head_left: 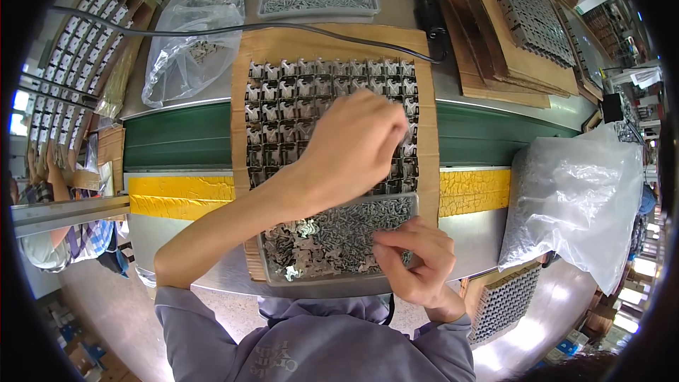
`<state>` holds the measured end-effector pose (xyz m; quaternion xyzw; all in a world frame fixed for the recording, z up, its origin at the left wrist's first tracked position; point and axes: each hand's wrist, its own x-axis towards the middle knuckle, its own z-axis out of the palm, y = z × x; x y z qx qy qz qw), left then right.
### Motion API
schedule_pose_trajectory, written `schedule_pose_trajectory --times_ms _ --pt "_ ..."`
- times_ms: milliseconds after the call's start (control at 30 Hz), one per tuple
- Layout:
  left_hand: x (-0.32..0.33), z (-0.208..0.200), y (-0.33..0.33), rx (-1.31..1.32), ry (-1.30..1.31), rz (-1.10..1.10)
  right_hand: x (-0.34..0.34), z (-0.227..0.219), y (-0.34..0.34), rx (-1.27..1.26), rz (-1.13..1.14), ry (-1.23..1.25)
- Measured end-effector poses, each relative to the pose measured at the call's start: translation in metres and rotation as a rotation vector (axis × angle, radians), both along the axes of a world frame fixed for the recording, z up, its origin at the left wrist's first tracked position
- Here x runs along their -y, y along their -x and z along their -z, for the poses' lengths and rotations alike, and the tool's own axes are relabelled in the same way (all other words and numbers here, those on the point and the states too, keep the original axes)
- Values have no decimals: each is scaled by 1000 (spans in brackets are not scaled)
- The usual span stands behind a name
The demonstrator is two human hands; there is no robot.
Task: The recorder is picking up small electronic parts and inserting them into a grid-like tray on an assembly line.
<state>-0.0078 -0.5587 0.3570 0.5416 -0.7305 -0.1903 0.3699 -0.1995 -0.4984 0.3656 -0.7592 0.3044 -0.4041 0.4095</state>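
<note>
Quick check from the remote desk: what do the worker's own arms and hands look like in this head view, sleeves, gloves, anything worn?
Both hands are bare: no gloves, rings or watch show on the left hand or the right hand. The forearms are uncovered. Greyish-lavender sleeves of a sweatshirt-type top are pushed up toward the elbows, with a pale printed marking on the chest. No cables or straps on either arm.

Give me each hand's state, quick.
Left hand: fingers curled over the grid of metal parts; any grasp is hidden.
Right hand: pinched shut at the tray of metal clips.
</note>
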Motion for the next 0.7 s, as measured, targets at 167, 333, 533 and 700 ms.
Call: schedule_pose_trajectory --times_ms 167,333,533,700 --pt "-2 15 6 201 69 13 0 2 6 22 -42 -11" --pt "2 22 11 292 183 16 4 10 7 53 -69 -12" --pt "3 22 11 329 143 -18 6 3 2 -24 -112 36" --pt "-2 16 1 193 185 44 1 7 -17 -445 -126 187"
